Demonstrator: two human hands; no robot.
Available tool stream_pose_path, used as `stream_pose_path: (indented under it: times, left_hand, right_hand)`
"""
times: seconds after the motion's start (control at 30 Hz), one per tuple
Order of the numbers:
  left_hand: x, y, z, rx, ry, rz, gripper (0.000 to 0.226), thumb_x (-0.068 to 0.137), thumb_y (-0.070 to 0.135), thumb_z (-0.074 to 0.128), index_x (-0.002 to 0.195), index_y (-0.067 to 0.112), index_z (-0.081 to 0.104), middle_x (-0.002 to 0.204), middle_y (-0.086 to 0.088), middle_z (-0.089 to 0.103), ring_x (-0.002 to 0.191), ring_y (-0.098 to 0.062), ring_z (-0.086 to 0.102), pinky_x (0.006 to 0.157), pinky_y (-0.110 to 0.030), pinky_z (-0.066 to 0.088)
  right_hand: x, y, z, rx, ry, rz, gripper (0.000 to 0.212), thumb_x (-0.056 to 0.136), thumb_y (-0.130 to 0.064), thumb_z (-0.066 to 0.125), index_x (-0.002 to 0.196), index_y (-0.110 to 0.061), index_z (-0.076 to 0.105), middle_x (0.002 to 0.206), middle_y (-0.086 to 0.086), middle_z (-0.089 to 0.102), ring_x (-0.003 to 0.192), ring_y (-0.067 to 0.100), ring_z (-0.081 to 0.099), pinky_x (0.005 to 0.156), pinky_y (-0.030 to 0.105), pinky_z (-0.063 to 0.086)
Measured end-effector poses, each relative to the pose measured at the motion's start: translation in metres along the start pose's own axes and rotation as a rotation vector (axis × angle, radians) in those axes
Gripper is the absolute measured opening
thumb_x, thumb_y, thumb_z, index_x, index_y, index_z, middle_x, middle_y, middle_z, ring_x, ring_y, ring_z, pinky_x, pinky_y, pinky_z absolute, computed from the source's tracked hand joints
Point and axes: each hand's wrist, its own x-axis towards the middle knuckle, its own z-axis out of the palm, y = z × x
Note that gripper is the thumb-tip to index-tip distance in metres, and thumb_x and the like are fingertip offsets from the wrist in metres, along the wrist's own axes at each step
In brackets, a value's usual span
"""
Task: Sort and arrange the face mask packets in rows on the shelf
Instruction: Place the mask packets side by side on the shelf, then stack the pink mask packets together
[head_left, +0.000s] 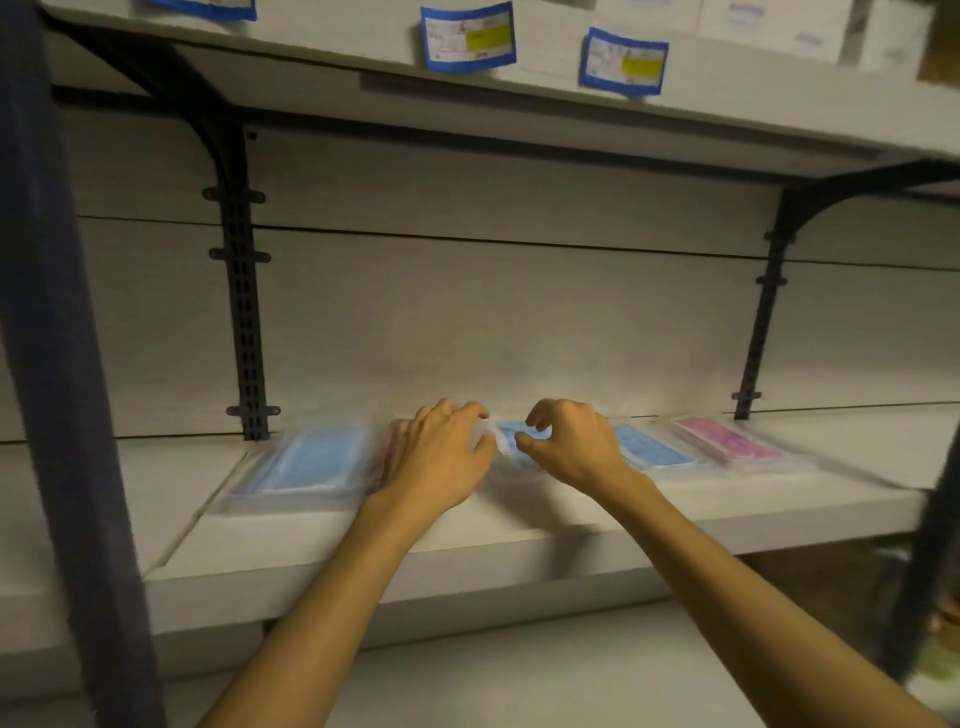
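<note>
Pinching one blue mask packet (511, 436) between them, the left hand (441, 457) and right hand (569, 447) hovered over the shelf (467, 540).

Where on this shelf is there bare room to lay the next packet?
Bare board lies right of the pink packet, toward the right bracket, and left of the leftmost blue packet, past the left bracket. The shelf front strip is free too. The middle is crowded: left hand and right hand hold a blue packet between neighbours.
</note>
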Motion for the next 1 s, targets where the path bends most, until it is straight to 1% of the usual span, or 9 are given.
stream_pose_path:
  times: [0.17, 0.33, 0.5, 0.6, 0.73, 0.8, 0.87, 0.9, 1.0]
  left_hand:
    - [0.031, 0.077, 0.044, -0.003, 0.003, 0.011, 0.036, 0.098, 0.045, 0.044, 0.132, 0.035, 0.053, 0.132, 0.002, 0.056, 0.123, -0.023, 0.050, 0.102, -0.038, 0.036]
    - [0.067, 0.152, 0.093, 0.038, 0.052, -0.035, 0.036, 0.098, 0.046, 0.044, 0.131, 0.035, 0.054, 0.135, 0.002, 0.056, 0.123, -0.024, 0.051, 0.100, -0.039, 0.037]
    - [0.100, 0.232, 0.144, 0.062, -0.029, -0.092, 0.037, 0.096, 0.047, 0.046, 0.129, 0.034, 0.056, 0.131, 0.001, 0.057, 0.123, -0.025, 0.050, 0.098, -0.039, 0.036]
    - [0.120, 0.271, 0.168, 0.087, -0.047, -0.107, 0.039, 0.092, 0.046, 0.049, 0.128, 0.032, 0.059, 0.128, -0.001, 0.059, 0.122, -0.027, 0.051, 0.098, -0.039, 0.037]
    - [0.142, 0.299, 0.199, 0.011, -0.146, -0.154, 0.039, 0.089, 0.036, 0.056, 0.125, 0.021, 0.063, 0.125, -0.011, 0.062, 0.118, -0.033, 0.055, 0.095, -0.035, 0.046]
    - [0.150, 0.307, 0.210, 0.005, -0.203, -0.193, 0.039, 0.087, 0.031, 0.059, 0.123, 0.016, 0.063, 0.124, -0.016, 0.062, 0.116, -0.036, 0.056, 0.093, -0.035, 0.049]
    - [0.157, 0.312, 0.219, 0.031, -0.247, -0.225, 0.043, 0.085, 0.033, 0.060, 0.124, 0.013, 0.061, 0.124, -0.018, 0.060, 0.114, -0.037, 0.056, 0.092, -0.038, 0.051]
    - [0.160, 0.314, 0.223, 0.047, -0.265, -0.239, 0.047, 0.084, 0.035, 0.060, 0.125, 0.012, 0.060, 0.123, -0.018, 0.060, 0.114, -0.037, 0.056, 0.091, -0.039, 0.051]
    - [0.167, 0.314, 0.235, 0.074, -0.283, -0.281, 0.051, 0.082, 0.041, 0.062, 0.123, 0.011, 0.059, 0.121, -0.017, 0.060, 0.112, -0.037, 0.057, 0.087, -0.037, 0.051]
  right_hand:
    - [0.010, 0.093, -0.029, -0.002, -0.009, -0.017, 0.031, 0.083, -0.040, 0.066, 0.107, -0.022, 0.072, 0.105, -0.005, 0.073, 0.096, 0.019, 0.066, 0.081, 0.031, 0.051]
    - [0.034, 0.189, -0.058, 0.019, -0.041, -0.048, 0.029, 0.083, -0.036, 0.066, 0.108, -0.022, 0.072, 0.107, -0.005, 0.073, 0.096, 0.020, 0.067, 0.084, 0.036, 0.055]
    - [0.051, 0.283, -0.080, 0.019, -0.088, -0.058, 0.022, 0.082, -0.031, 0.064, 0.101, -0.025, 0.071, 0.099, -0.006, 0.073, 0.093, 0.022, 0.066, 0.077, 0.033, 0.053]
    - [0.065, 0.327, -0.090, 0.014, -0.117, -0.041, 0.023, 0.083, -0.029, 0.065, 0.105, -0.024, 0.071, 0.100, -0.005, 0.073, 0.095, 0.022, 0.066, 0.078, 0.033, 0.054]
    - [0.080, 0.370, -0.095, 0.007, -0.153, 0.062, 0.031, 0.078, -0.039, 0.070, 0.107, -0.027, 0.068, 0.110, 0.000, 0.070, 0.099, 0.024, 0.065, 0.082, 0.039, 0.056]
    - [0.084, 0.384, -0.093, -0.014, -0.174, 0.109, 0.044, 0.076, -0.049, 0.071, 0.112, -0.025, 0.066, 0.119, 0.003, 0.064, 0.106, 0.026, 0.062, 0.084, 0.038, 0.054]
    - [0.086, 0.395, -0.089, -0.038, -0.233, 0.183, 0.061, 0.069, -0.060, 0.072, 0.115, -0.022, 0.063, 0.125, 0.006, 0.059, 0.110, 0.028, 0.059, 0.087, 0.038, 0.053]
    - [0.087, 0.399, -0.087, -0.053, -0.275, 0.228, 0.066, 0.064, -0.065, 0.072, 0.112, -0.021, 0.062, 0.123, 0.006, 0.059, 0.109, 0.028, 0.059, 0.086, 0.037, 0.053]
    - [0.088, 0.410, -0.082, -0.041, -0.361, 0.352, 0.063, 0.057, -0.073, 0.074, 0.087, -0.020, 0.058, 0.103, 0.002, 0.064, 0.094, 0.025, 0.061, 0.073, 0.031, 0.049]
